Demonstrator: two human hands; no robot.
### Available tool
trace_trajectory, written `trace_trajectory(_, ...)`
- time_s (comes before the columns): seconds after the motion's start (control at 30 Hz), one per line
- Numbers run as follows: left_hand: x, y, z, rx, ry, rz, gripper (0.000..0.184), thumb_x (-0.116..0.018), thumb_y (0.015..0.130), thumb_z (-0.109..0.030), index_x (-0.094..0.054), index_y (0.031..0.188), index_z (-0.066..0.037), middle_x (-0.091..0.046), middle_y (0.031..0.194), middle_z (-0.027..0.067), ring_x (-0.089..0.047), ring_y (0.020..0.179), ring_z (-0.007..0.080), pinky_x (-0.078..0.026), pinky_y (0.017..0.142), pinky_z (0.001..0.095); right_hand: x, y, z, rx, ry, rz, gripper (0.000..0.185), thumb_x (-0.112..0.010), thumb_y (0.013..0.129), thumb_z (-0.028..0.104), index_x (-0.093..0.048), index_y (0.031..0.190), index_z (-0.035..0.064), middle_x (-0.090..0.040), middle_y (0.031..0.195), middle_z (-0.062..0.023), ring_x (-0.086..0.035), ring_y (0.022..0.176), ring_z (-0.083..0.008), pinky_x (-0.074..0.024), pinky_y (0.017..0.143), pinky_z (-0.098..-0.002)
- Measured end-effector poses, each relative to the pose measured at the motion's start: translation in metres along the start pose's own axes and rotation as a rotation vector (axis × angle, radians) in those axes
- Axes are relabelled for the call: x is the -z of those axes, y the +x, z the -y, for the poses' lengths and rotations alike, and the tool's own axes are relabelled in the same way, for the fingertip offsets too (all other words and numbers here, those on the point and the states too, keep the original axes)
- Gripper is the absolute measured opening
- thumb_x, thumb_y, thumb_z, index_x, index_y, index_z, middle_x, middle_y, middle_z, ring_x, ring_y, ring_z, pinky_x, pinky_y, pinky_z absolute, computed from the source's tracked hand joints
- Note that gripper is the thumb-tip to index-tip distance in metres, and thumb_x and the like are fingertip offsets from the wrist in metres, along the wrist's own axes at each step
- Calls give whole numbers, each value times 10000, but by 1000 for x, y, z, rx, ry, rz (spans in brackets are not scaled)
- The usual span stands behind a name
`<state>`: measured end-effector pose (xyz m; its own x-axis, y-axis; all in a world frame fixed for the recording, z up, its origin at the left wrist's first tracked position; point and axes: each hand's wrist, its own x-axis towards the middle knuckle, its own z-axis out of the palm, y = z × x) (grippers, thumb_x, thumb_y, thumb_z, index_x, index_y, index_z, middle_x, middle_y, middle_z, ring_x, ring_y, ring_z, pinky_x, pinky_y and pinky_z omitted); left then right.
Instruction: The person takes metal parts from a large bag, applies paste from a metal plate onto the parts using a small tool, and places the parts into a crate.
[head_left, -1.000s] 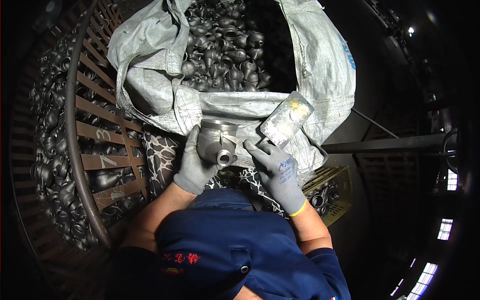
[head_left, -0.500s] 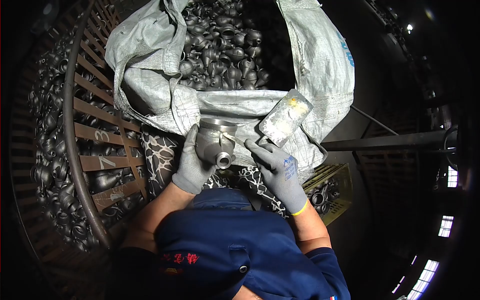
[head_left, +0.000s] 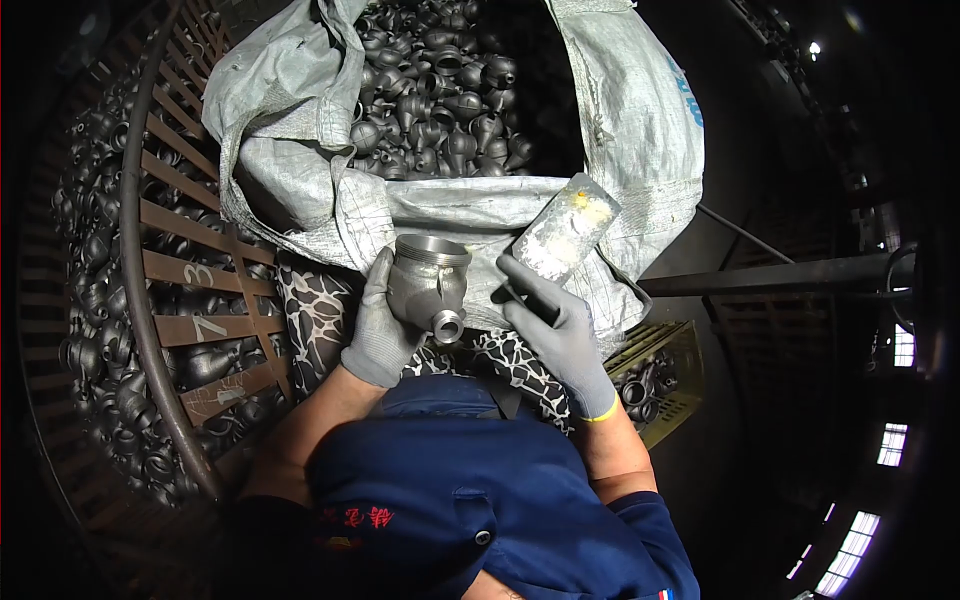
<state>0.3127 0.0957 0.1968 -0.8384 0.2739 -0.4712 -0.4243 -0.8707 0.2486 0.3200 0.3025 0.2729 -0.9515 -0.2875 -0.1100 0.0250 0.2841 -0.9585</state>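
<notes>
My left hand [head_left: 382, 330] is wrapped around a grey metal casting [head_left: 428, 285], gripping it from its left side. The casting's wide threaded mouth faces up, and a small round outlet points toward me. To its right, apart from it, my right hand [head_left: 555, 330] has its fingers bent; whatever they pinch cannot be made out. Just beyond those fingertips lies a flat rectangular plate [head_left: 567, 230] smeared with white and yellow paste, on the front of a woven sack [head_left: 470, 200]. Both hands wear grey gloves.
Many similar dark castings [head_left: 430, 110] fill the sack. On the left stands a rusty slatted metal cage [head_left: 185, 270] full of castings. A yellow crate [head_left: 680, 405] with metal parts sits at lower right, below a horizontal bar [head_left: 770, 280].
My right hand has drawn back from the casting's threaded rim, where a thin pale strip showed between them, and its fingers now reach up toward the plate. My left hand keeps its hold.
</notes>
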Motion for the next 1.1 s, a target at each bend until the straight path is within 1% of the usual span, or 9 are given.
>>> trace_trajectory(0.13, -11, -3, 5, -66, 25, -22, 538, -446, 954, -498, -474, 1293, -82, -588, 1198, 122, -611, 1045, 261, -523, 907, 444, -12, 19, -3, 33, -135, -103, 714, -683, 783, 37, -365, 1419, -27, -544, 1295, -112, -528, 1114, -105, -427, 950, -258)
trace_trajectory(0.2, -12, -6, 7, 29, -19, 80, 506, -465, 963, -459, -459, 1298, -79, -556, 1225, 112, -563, 1115, 240, -478, 958, 408, -23, 30, -6, 210, -82, -150, 780, -748, 742, 201, -389, 1385, -57, -484, 1356, -246, -476, 1269, -288, -359, 1058, -364)
trace_trajectory(0.23, -14, -7, 7, 31, -17, 81, 506, -465, 963, -459, -459, 1298, -79, -556, 1225, 112, -563, 1115, 240, -478, 958, 408, -28, 34, -12, 239, -125, -135, 731, -725, 772, 64, -373, 1402, -54, -542, 1288, -135, -531, 1122, -137, -440, 956, -275)
trace_trajectory(0.4, -11, -7, 2, 131, 0, 127, 551, -460, 952, -496, -459, 1302, -69, -549, 1247, 119, -601, 1060, 253, -518, 911, 363, -22, 38, -9, 47, 255, 26, 678, -739, 788, 137, -434, 1363, -50, -578, 1270, -162, -540, 1149, -182, -428, 972, -306)
trace_trajectory(0.53, -11, -11, 2, 241, -20, 234, 540, -430, 951, -518, -493, 1295, -107, -592, 1212, 136, -604, 1093, 258, -529, 872, 538, -19, 36, -8, -8, 384, 79, 677, -721, 791, 69, -416, 1387, -31, -561, 1295, -100, -560, 1001, -92, -470, 843, -234)
trace_trajectory(0.73, -19, -8, 6, 34, 178, 68, 610, -480, 937, -511, -432, 1322, -40, -549, 1237, 134, -583, 1087, 258, -481, 970, 379, -22, 32, -3, -19, 321, 10, 652, -668, 812, 19, -393, 1402, -26, -558, 1288, -85, -514, 750, -31, -439, 620, -180)
trace_trajectory(0.93, -23, -10, 1, 191, -10, 248, 550, -476, 946, -489, -453, 1315, -81, -559, 1215, 134, -600, 1055, 261, -545, 848, 400, -16, 30, -14, -10, 426, -80, 561, -646, 829, 19, -450, 1351, -45, -603, 1199, -76, -520, 767, -27, -424, 658, -167)
trace_trajectory(1.0, -14, 1, 4, 139, -63, 52, 547, -382, 962, -534, -459, 1318, -125, -561, 1225, 156, -592, 1081, 296, -500, 860, 622, -14, 25, -18, -127, 541, -261, 517, -632, 844, 28, -472, 1329, -51, -627, 1138, -65, -529, 794, -28, -424, 686, -166)
trace_trajectory(1.1, -8, 10, 7, 23, -39, 33, 575, -438, 946, -532, -446, 1323, -98, -541, 1257, 140, -576, 1105, 294, -491, 928, 492, -25, 8, -4, -61, 412, -234, 533, -676, 808, 42, -508, 1308, -35, -618, 1135, -55, -509, 757, -30, -421, 680, -174)
